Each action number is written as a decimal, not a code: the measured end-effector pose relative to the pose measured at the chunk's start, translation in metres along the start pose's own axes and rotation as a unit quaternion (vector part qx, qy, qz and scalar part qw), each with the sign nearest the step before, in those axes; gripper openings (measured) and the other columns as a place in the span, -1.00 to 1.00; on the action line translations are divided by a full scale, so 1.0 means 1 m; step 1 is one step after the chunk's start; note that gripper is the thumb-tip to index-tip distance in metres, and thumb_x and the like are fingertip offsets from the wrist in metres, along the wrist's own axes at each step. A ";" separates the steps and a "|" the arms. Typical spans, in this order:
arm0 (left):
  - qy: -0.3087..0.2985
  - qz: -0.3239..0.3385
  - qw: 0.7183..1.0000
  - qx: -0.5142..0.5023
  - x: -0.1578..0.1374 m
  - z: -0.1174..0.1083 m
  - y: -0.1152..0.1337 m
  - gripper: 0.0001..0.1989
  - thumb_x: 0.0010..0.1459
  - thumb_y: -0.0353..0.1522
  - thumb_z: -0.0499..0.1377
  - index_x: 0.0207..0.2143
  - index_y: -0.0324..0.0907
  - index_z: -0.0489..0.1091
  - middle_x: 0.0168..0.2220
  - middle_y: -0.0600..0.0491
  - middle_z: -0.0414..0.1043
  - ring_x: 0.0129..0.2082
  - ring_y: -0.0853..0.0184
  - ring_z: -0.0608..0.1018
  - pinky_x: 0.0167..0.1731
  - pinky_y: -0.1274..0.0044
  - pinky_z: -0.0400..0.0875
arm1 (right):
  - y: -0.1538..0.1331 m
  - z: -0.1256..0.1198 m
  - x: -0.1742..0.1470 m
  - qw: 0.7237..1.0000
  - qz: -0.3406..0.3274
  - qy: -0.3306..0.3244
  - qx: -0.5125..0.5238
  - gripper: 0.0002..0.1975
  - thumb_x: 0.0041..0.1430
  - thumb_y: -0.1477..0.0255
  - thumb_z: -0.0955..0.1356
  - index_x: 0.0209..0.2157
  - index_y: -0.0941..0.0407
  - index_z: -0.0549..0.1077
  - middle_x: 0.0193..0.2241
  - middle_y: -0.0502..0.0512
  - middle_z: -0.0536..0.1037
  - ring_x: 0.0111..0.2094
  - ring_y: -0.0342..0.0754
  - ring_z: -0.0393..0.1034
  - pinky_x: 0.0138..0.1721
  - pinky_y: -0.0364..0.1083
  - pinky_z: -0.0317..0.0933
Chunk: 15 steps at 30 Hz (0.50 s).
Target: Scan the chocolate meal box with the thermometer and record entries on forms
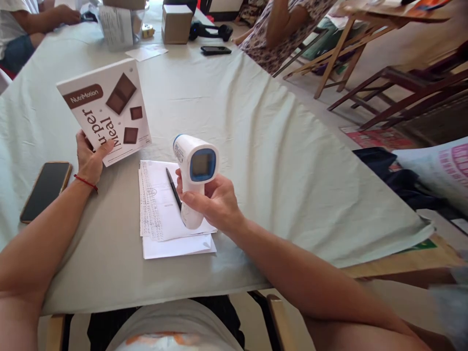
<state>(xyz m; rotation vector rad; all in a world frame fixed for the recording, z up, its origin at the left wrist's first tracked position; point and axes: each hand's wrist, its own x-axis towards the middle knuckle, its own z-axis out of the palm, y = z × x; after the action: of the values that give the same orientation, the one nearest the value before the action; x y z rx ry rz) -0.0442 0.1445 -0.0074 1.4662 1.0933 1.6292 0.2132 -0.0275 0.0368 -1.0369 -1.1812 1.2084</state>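
Note:
My left hand (91, 158) grips the lower corner of a white and brown NutriMotion box (120, 109), thumb across its front. The box is tilted, its printed face with chocolate squares turned toward me. In my right hand (219, 200) is a white infrared thermometer (195, 156) with a blue-rimmed screen, held upright by its handle. The screen looks grey, and I cannot make out a reading. Below the thermometer lies a stack of papers (157, 214) with a black pen (173, 187) on top. A smartphone (47, 191) rests left of my left wrist.
At the table's far end stand a brown cardboard box (177, 24), a clear plastic container (117, 27) and a black phone (215, 50). Two people sit there, one on each side. A dark wooden chair (398, 83) is off to the right. A pale cloth (292, 161) covers the table.

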 end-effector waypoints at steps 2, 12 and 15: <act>-0.014 -0.008 1.000 0.022 -0.001 0.000 0.000 -0.13 -0.34 0.06 0.54 -0.07 -0.06 0.23 -0.10 0.09 0.49 -0.05 0.17 0.54 0.02 0.22 0.47 | -0.002 -0.002 0.003 1.000 -0.001 0.000 -0.031 -0.70 -0.13 0.20 0.51 -0.46 0.05 0.41 -0.51 -0.05 0.37 -0.45 -0.11 0.25 -0.41 -0.05 0.21; -0.051 0.001 0.999 -0.007 -0.002 0.003 -0.006 -0.20 -0.28 -0.08 0.52 -0.03 -0.01 0.23 -0.07 0.02 0.48 0.01 0.08 0.55 0.02 0.25 0.49 | 0.008 -0.048 0.044 0.794 0.051 0.044 -0.605 -0.82 0.01 0.31 0.43 -0.47 0.09 0.40 -0.38 0.14 0.47 -0.37 0.01 0.33 -0.31 -0.01 0.17; -0.046 -0.001 0.999 0.000 0.001 0.003 -0.010 -0.30 -0.25 -0.12 0.49 -0.07 -0.01 0.29 -0.11 0.05 0.49 -0.02 0.08 0.55 0.02 0.24 0.49 | 0.014 -0.054 0.046 0.762 0.058 0.047 -0.643 -0.81 0.05 0.28 0.43 -0.37 0.11 0.47 -0.33 0.20 0.53 -0.34 0.04 0.39 -0.34 -0.02 0.17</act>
<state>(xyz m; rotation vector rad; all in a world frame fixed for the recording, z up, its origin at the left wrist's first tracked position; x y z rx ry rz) -0.0415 0.1501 -0.0160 1.5255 1.0424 1.5444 0.2640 0.0208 0.0216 -2.1470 -1.9093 0.2314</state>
